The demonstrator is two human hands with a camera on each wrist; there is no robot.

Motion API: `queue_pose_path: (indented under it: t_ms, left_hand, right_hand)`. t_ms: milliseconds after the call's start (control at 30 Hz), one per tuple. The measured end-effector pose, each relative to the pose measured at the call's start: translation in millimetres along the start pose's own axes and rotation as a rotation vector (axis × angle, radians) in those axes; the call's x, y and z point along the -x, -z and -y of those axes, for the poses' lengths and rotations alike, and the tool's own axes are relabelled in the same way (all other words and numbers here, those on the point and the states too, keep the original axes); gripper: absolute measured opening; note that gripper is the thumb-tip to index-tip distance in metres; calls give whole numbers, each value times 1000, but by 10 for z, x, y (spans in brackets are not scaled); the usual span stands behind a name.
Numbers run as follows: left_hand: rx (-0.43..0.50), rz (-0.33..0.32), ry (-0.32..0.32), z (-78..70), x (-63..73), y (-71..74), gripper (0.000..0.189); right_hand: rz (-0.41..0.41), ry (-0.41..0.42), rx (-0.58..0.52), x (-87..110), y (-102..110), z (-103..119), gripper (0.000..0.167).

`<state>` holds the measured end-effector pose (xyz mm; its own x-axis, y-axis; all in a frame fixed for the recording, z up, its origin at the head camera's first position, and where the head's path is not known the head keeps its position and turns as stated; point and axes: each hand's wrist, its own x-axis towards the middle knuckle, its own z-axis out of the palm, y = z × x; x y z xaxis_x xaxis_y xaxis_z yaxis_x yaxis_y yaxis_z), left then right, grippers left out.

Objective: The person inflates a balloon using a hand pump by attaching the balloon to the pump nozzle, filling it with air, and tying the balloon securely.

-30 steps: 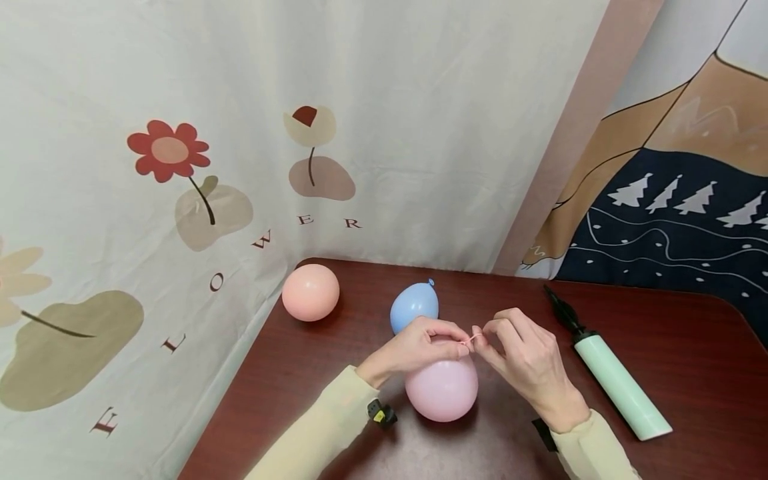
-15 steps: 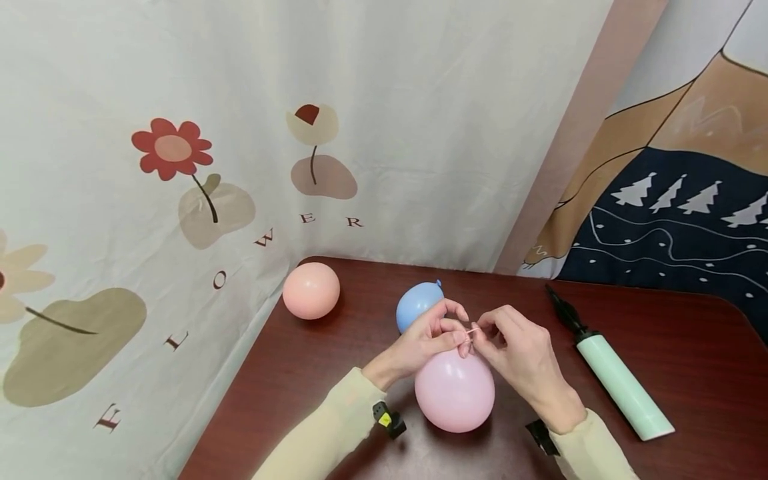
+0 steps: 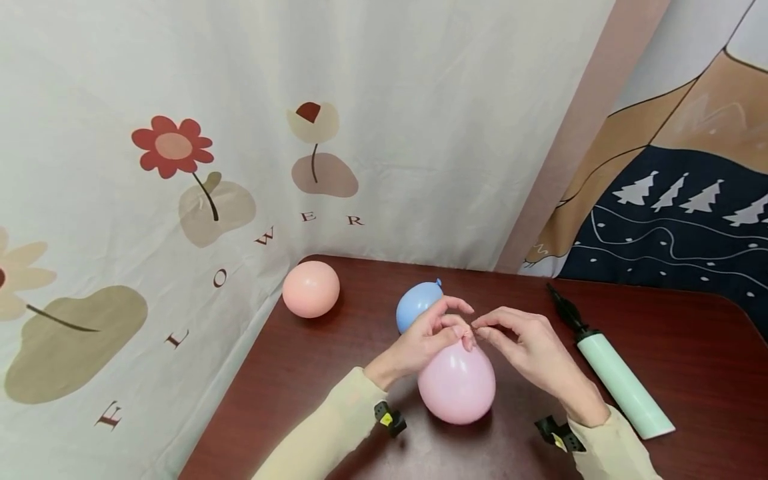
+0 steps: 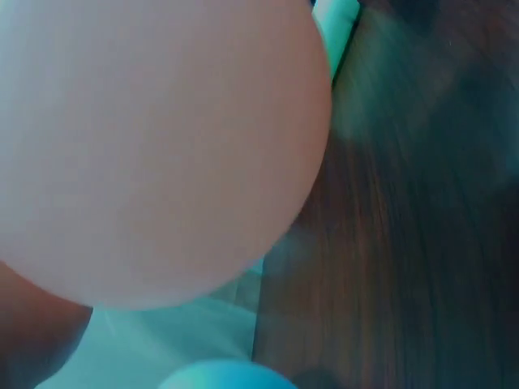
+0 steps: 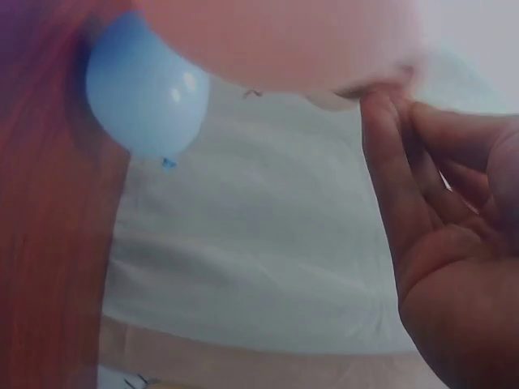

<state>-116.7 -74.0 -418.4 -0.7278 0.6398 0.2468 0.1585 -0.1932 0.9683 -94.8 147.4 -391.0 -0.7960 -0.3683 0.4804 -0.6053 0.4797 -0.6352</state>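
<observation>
In the head view, a round pink balloon [image 3: 457,387] hangs close over the table below both hands, its neck at the top. My left hand [image 3: 429,340] grips it there with thumb and curled fingers, the index finger stretched out. From the other side, thumb and index fingertips of my right hand [image 3: 528,343] pinch at the tip of the neck, which the fingers mostly hide. The pink balloon [image 4: 162,146] fills much of the left wrist view. In the right wrist view, fingers of my right hand [image 5: 454,219] meet at the edge of the balloon [image 5: 292,40].
A tied blue balloon [image 3: 414,309] lies just behind the left hand. A peach balloon [image 3: 311,289] sits at the table's back left corner. On the right lies a mint-green hand pump [image 3: 624,383] with a black nozzle. Printed curtains [image 3: 420,133] border the dark red table [image 3: 288,400].
The pink balloon has shifted slightly right and the left index finger has straightened out. The right hand has turned and drawn a little to the right, and the strand seen between the hands is hidden now.
</observation>
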Motion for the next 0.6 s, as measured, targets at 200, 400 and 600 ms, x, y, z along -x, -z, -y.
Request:
queue_pose_path:
  t_ms: [200,400,600]
  left_hand:
    - [-164,-85,26,42,19,-15,42]
    - [-289,-113,37,1,12,-38,46]
    - [-659,-132,-101,-24,22,-75,47]
  right_hand:
    - [2,32,16,17,-41,-21,30]
    - [-64,148,19,38,-163,-40,38]
    - [-150,197,103,27,-230,-39,33]
